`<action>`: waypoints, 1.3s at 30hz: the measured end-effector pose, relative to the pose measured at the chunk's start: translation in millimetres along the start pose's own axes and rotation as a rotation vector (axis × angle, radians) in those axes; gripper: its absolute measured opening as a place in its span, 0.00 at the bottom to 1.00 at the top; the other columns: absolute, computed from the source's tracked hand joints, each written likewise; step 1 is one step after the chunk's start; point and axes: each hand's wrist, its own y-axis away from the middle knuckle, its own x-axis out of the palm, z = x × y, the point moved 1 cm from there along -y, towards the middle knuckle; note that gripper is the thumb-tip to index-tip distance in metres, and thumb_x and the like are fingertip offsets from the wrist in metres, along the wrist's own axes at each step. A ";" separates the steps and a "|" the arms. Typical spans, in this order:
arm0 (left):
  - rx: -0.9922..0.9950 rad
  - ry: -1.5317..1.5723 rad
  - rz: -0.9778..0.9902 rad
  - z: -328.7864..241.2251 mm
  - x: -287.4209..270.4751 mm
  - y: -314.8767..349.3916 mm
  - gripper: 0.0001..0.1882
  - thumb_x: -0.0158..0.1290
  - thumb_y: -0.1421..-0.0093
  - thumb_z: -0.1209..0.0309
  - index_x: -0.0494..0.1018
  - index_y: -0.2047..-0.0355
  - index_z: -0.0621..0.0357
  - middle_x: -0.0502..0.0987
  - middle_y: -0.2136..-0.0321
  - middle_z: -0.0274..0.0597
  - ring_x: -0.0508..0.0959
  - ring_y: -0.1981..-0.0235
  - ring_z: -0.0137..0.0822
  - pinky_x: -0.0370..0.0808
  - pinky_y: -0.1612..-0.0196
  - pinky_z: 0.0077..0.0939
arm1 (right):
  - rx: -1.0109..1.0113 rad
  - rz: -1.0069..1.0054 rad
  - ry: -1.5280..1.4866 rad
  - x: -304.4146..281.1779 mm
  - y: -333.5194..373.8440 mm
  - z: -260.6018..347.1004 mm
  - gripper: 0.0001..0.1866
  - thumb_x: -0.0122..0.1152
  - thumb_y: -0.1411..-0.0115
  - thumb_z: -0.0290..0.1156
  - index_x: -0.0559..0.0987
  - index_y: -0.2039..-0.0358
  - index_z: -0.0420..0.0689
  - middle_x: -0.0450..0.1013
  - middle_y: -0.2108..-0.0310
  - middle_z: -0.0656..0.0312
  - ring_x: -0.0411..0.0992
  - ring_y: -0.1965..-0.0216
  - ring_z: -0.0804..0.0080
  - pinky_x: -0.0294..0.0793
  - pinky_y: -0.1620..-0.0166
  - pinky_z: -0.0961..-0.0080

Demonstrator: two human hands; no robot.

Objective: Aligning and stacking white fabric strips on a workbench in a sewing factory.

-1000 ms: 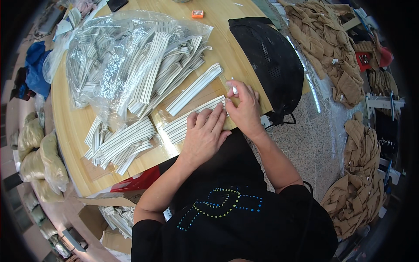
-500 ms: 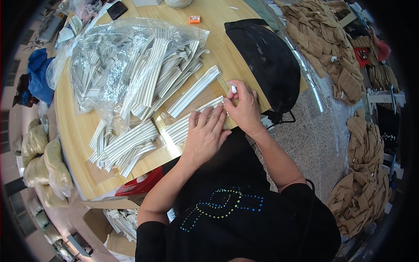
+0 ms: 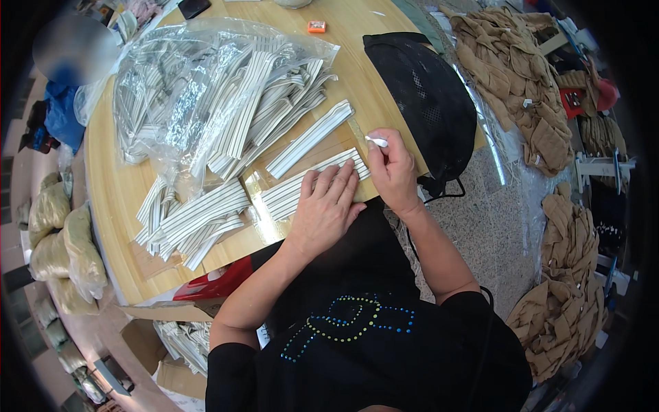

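Note:
My left hand [image 3: 326, 204] lies with its fingers stretched over a white fabric strip with dark stripes [image 3: 280, 200], pressing it on the wooden table [image 3: 405, 141]. Just past the strip's right end, my right hand [image 3: 395, 172] is closed round a small white stick [image 3: 377, 141]; most of it is hidden by the fingers, so its exact kind is unclear. Beyond my hands a second, folded striped strip [image 3: 310, 139] lies slanted. To the left rests a loose pile of striped strips [image 3: 199, 221], and behind it a clear plastic bag [image 3: 165, 103] bulges with more of them.
A black mesh bag [image 3: 422, 103] covers the table's right edge. An orange box [image 3: 316, 27] and a dark phone [image 3: 193, 7] sit at the far side. Brown garments [image 3: 504, 62] are heaped to the right. Below the table at left stands an open cardboard box [image 3: 147, 343] with striped cloth.
My right hand has drawn slightly right, off the strip's end, and its fingers have curled more round the white stick. My left hand still presses the strip.

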 end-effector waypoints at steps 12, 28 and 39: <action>0.013 -0.037 0.000 -5.5 7.5 4.6 0.32 0.55 0.41 0.54 0.66 0.42 0.61 0.64 0.38 0.48 0.61 0.37 0.53 0.54 0.36 0.58 | -0.036 0.310 0.053 -6.3 -3.8 3.0 0.06 0.55 0.38 0.23 0.74 0.60 0.36 0.73 0.66 0.56 0.72 0.68 0.73 0.71 0.65 0.77; -0.047 0.028 0.085 -6.9 18.4 12.4 0.25 0.53 0.39 0.57 0.71 0.45 0.54 0.71 0.46 0.42 0.61 0.39 0.55 0.50 0.40 0.77 | -0.226 0.442 0.130 27.7 -4.4 25.0 0.06 0.60 0.44 0.23 0.75 0.65 0.38 0.71 0.67 0.56 0.70 0.65 0.58 0.69 0.60 0.67; -0.123 0.165 -0.041 -5.4 29.9 11.6 0.22 0.53 0.43 0.62 0.73 0.48 0.56 0.71 0.49 0.43 0.65 0.41 0.49 0.56 0.43 0.69 | -0.258 0.493 0.047 54.9 2.7 52.0 0.06 0.61 0.45 0.25 0.77 0.66 0.39 0.70 0.70 0.57 0.68 0.64 0.58 0.68 0.59 0.67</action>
